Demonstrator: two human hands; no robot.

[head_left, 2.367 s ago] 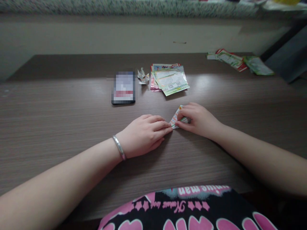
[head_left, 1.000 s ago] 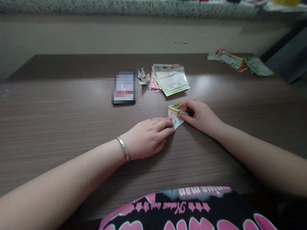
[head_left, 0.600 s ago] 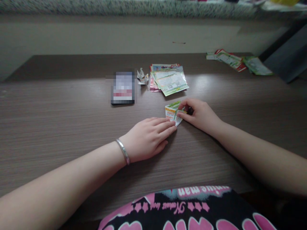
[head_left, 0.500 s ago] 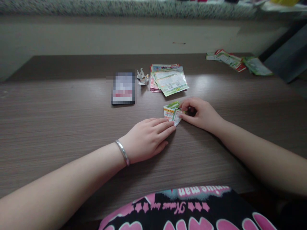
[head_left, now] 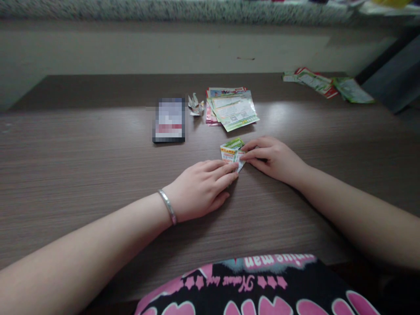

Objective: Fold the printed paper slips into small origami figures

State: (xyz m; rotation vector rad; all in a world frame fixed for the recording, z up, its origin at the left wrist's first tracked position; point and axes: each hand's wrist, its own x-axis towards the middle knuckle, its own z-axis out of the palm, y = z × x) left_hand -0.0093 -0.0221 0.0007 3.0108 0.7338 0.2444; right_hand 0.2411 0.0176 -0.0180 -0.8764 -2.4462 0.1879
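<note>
A small folded paper point(head_left: 229, 154), printed in green, white and orange, lies on the table between my hands. My left hand point(head_left: 205, 188), with a silver bangle at the wrist, lies flat with its fingers stretched over the paper's near edge. From the right, my right hand point(head_left: 272, 158) has its fingertips and thumb closed together at the paper's right edge. Its fingertips cover that corner. Part of the paper's near side is hidden under my left fingers.
Behind the folded paper lies a stack of printed sheets point(head_left: 233, 111). To its left are a crumpled-looking folded paper piece point(head_left: 196, 106) and a dark-edged phone-like device point(head_left: 169, 120) with a blurred screen. More printed papers point(head_left: 316, 83) lie at the table's point(head_left: 82, 153) far right, near the wall.
The folded paper has shifted slightly left. My right hand's fingers have straightened and moved left over its right edge. My left hand stays nearly in place.
</note>
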